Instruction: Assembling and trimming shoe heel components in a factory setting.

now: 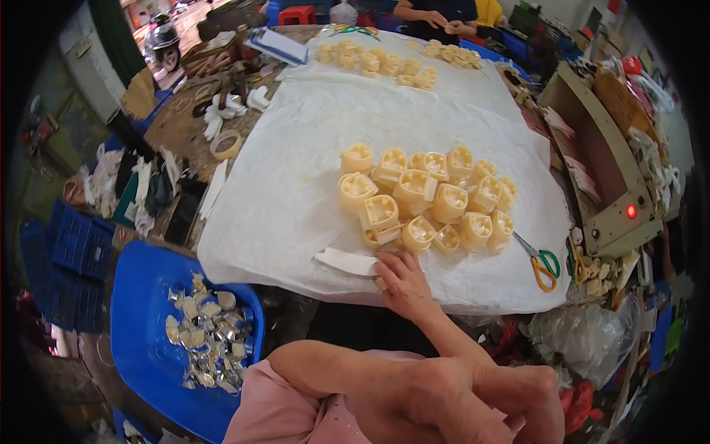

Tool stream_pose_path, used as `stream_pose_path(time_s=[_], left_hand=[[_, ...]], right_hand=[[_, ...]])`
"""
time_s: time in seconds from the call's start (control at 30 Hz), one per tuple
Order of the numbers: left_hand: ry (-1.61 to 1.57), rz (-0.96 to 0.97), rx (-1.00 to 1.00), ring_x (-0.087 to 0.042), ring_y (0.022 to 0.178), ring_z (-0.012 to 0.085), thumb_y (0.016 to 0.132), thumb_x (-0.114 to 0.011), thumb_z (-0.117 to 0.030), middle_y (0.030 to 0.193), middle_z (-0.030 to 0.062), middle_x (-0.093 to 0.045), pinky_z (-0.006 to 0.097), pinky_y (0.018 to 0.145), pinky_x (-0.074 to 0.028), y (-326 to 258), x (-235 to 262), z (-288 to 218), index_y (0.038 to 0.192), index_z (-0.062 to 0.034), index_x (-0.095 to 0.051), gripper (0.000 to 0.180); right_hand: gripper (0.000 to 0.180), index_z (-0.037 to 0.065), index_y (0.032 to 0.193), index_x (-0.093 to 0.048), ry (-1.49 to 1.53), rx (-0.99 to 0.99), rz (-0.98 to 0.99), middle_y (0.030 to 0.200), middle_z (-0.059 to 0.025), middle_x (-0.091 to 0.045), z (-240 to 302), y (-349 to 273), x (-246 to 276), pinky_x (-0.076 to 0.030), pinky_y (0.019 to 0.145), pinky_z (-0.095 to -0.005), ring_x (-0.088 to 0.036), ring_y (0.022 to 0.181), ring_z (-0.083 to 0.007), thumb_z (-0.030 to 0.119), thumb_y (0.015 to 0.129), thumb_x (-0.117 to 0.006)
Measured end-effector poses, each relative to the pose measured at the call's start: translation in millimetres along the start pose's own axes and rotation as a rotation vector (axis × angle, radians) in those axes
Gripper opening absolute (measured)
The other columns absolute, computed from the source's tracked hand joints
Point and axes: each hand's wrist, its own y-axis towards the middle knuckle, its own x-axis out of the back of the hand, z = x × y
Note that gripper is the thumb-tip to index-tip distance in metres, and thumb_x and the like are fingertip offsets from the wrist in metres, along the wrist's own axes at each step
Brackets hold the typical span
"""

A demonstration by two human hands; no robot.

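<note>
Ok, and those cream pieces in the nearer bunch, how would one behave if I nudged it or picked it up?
The cream pieces look hollow, so probably light for their size. Their walls show no sagging, suggesting stiffness. Their rounded sides might let one roll if tipped over.

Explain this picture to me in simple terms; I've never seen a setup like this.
There is no machine arm here: a person works with bare hands. The only picture comes from a camera on that person's head, looking down; its wide fisheye lens bends straight edges.

The right hand reaches in from the lower edge and rests at the end of a white strip; whether it grips anything is unclear. I cannot make out the left hand.

On the white cloth sits a cluster of cream pieces, with scissors to their right. More such pieces lie at the far end, near another person's hands. At lower left, a blue tub holds shiny and cream-coloured parts.
</note>
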Motion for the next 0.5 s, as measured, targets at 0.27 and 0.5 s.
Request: stream_pose_path(time_s=[0.27,0.5], left_hand=[[0.192,-0.085,0.247,-0.059,0.067,0.0212,0.089,-0.06,-0.005,0.078,0.01,-0.057,0.025,0.061,-0.049,-16.9,38.3,-3.2,0.077,0.001,-0.071,0.017],[0.442,0.015,0.524,-0.056,0.089,0.0248,0.091,-0.053,-0.005,0.1,0.0136,-0.054,0.036,0.082,-0.044,-16.4,53.9,-46.1,0.094,0.0022,-0.064,0.013]], right_hand=[[0.034,0.003,0.101,-0.057,0.021,-0.019,0.038,0.118,-0.0113,-0.056,-0.5,-1.2,1.3,-0.045,0.089,-0.0435,-0.053,0.102,-0.0319,0.003,0.068,-0.066],[0.035,0.004,0.104,-0.057,0.005,-0.003,0.048,0.12,-0.0112,-0.053,-3.1,-3.0,-2.7,-0.043,0.092,-0.0422,-0.05,0.105,-0.0303,0.007,0.07,-0.067]])
